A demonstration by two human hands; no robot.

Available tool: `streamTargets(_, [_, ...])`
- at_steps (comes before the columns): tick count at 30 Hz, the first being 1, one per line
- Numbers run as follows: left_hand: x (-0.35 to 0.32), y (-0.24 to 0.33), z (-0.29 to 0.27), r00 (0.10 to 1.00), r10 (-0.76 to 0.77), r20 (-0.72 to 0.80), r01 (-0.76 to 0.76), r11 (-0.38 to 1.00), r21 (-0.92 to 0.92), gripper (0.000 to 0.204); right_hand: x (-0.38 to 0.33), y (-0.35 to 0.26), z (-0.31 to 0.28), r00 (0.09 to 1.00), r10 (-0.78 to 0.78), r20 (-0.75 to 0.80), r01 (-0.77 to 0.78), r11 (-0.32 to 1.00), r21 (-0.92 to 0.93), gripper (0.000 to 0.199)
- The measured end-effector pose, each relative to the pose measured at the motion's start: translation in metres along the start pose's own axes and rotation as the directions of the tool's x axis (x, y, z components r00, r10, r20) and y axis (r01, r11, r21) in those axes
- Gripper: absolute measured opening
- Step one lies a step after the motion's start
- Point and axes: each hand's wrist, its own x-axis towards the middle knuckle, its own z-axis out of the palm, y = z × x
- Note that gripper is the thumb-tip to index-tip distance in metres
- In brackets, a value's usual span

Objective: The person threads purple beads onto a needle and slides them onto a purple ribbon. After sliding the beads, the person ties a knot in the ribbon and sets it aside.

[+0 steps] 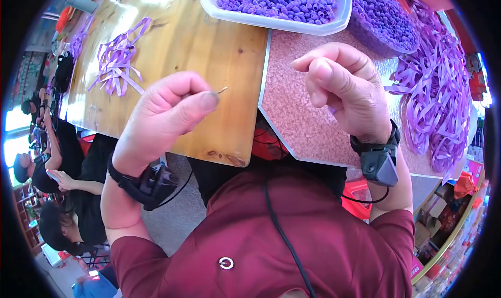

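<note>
Mid-frame, the left hand (166, 106) pinches a slim gold metal-looking sliver (223, 90), likely light, best end-held; the right hand (348, 87) half-curls, hold unclear.

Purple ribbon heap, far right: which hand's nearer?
Right. The right hand is just left of the heap; the left hand is much farther left, above the wooden tabletop.

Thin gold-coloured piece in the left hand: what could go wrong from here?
The thin gold-coloured piece shows only a short tip past the left hand; it might slip and be hard to spot against the yellowish wooden tabletop.
The loose heap of shiny purple ribbons lies close beside the right hand and could snag on the dark boxy wrist device.
</note>
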Motion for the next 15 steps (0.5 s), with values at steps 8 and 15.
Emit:
streamTargets(8, [0.016, 0.021, 0.051, 0.856, 0.516, 0.03, -0.494, 0.798, 0.346, 0.004, -0.004, -0.007, -0.003, 0.995, 0.045, 0.093, -0.058, 0.988, 0.142, 0.028])
streamTargets(15, [0.028, 0.025, 0.059, 0.847, 0.53, 0.042, -0.511, 0.791, 0.337, 0.003, -0.001, -0.006, -0.008, 0.994, 0.001, 0.11, -0.024, 0.978, 0.209, 0.031])
